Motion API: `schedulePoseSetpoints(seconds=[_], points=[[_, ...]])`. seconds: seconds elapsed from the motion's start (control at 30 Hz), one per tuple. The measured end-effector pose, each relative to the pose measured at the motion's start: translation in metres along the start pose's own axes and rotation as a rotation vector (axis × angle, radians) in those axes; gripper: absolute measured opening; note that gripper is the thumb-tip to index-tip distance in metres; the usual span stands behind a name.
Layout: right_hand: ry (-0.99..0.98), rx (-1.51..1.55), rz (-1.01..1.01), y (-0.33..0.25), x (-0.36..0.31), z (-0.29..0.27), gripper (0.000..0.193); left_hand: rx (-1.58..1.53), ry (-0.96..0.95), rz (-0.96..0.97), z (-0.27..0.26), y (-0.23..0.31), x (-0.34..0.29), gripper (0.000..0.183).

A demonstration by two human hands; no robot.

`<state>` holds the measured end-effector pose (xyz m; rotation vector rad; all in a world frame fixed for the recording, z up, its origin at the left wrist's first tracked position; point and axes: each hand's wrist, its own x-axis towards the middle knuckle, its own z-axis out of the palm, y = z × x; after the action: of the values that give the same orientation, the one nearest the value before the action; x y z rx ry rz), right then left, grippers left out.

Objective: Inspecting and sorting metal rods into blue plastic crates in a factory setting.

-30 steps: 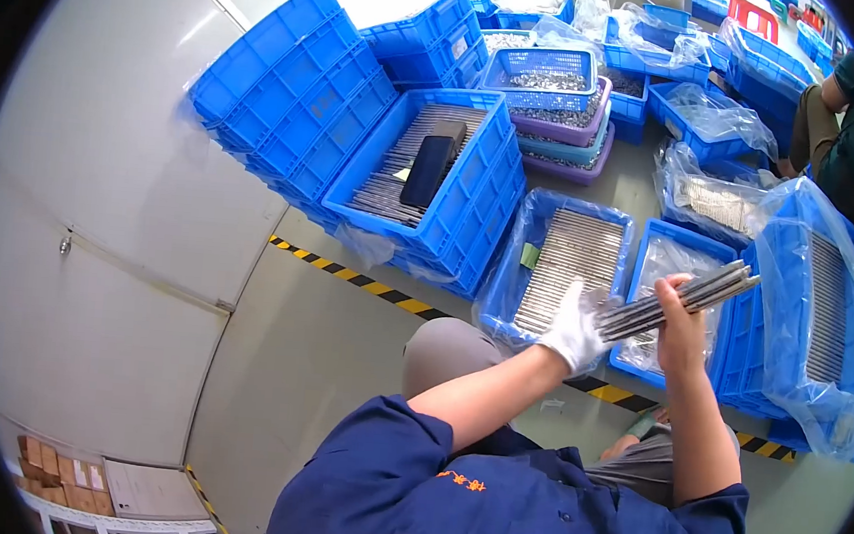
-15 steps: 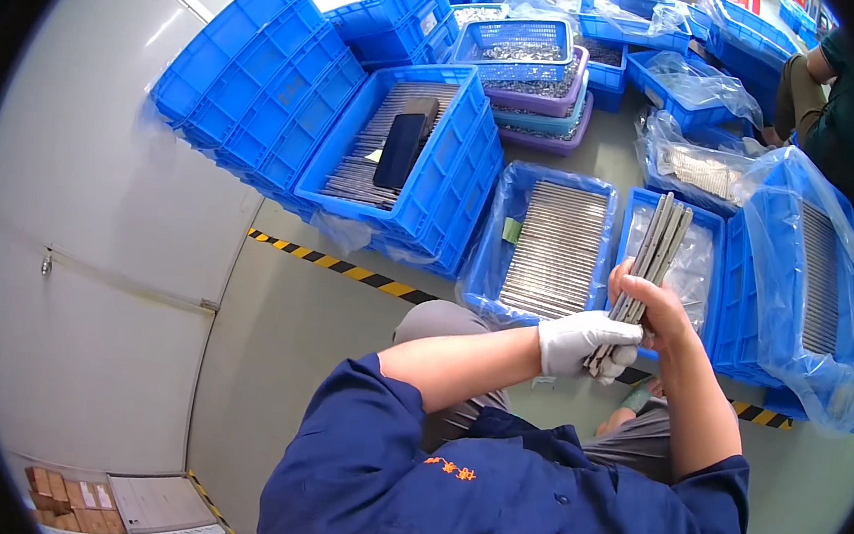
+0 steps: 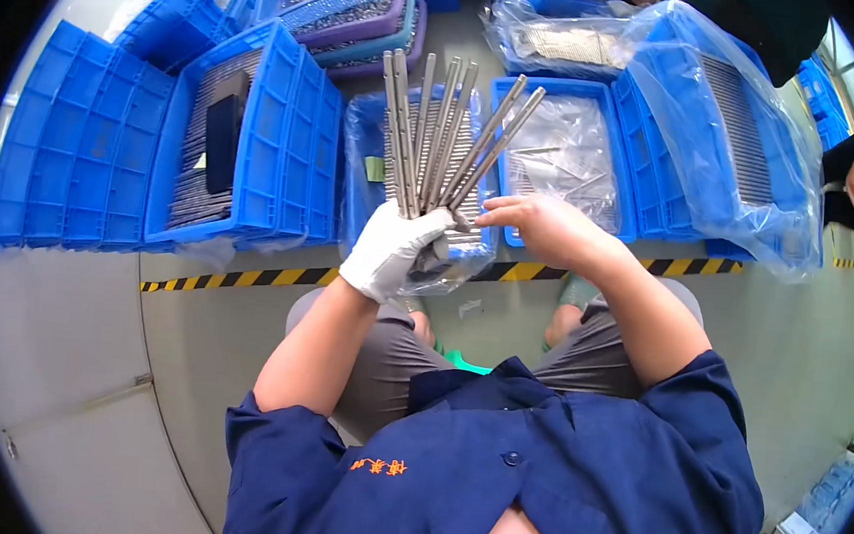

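Several slim metal rods [image 3: 444, 138] spread out like a fan, their upper ends apart and their lower ends gathered in my left hand [image 3: 393, 251]. That hand wears a white glove and is closed around them. My bare right hand [image 3: 550, 232] is beside the bundle's lower end with its fingers stretched out; whether the fingertips touch the rods I cannot tell. Behind the fan stands a plastic-lined blue bin [image 3: 360, 126] holding rows of similar rods, partly hidden. To its right, another blue bin [image 3: 620, 207] has clear plastic sheeting and a few loose rods inside.
On the left a blue crate [image 3: 269, 144] of rods has a dark phone [image 3: 221, 140] on top, beside stacked blue crates [image 3: 76, 139]. Purple and teal baskets [image 3: 405, 39] of small metal parts stand behind. Plastic film [image 3: 792, 215] drapes the right-hand bin. Yellow-black tape [image 3: 527, 272] crosses the floor.
The tight bundle, earlier between both hands, is now fanned out in my left hand alone. My right hand has let go. The surroundings have shifted left in view.
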<state>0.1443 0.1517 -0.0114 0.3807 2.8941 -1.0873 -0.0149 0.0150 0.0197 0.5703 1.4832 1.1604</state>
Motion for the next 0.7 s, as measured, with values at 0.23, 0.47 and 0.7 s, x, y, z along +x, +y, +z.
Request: schedulePoseSetpoints(seconds=[0.23, 0.47, 0.7], points=[[0.399, 0.650, 0.251, 0.018, 0.006, -0.020, 0.036, 0.204, 0.013, 0.198, -0.011, -0.009, -0.006, 0.028], [0.533, 1.517, -0.054, 0.017, -0.004, -0.041, 0.033, 0.152, -0.049, 0.164, 0.003, -0.015, -0.015, 0.025], [0.606, 1.327, -0.012, 0.024, -0.003, -0.043, 0.033, -0.055, -0.074, 0.113, 0.007, -0.001, -0.016, 0.018]])
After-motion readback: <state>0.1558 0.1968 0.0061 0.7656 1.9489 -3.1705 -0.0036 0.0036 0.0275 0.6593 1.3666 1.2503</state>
